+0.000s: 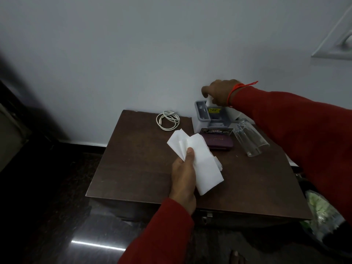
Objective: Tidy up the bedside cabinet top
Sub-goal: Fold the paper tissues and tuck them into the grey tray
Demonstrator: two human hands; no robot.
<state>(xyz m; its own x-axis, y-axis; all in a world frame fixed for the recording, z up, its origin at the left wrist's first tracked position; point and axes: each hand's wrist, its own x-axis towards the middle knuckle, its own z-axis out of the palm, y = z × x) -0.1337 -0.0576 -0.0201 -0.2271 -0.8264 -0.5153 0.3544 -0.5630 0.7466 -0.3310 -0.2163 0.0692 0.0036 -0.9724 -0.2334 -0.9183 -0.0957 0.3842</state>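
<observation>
Over the worktop (133, 168) our left hand (183, 180) grips tissues (194, 159); right hand (219, 92) pinches something white at the organizer (207, 119); its sleeve could topple the glass (249, 138).

Brown cabinet top (133, 168) carries coiled cable (168, 120), organiser (207, 119), pouch (221, 142), tipped glass (249, 139).

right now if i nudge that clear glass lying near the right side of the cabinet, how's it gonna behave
The clear glass lies on its side, so a nudge would probably make it roll, likely in a curve since it widens toward its open mouth. It sits close to the cabinet top's right edge, so it could roll off. It looks thin-walled and hard, probably breakable and somewhat slippery.
</observation>
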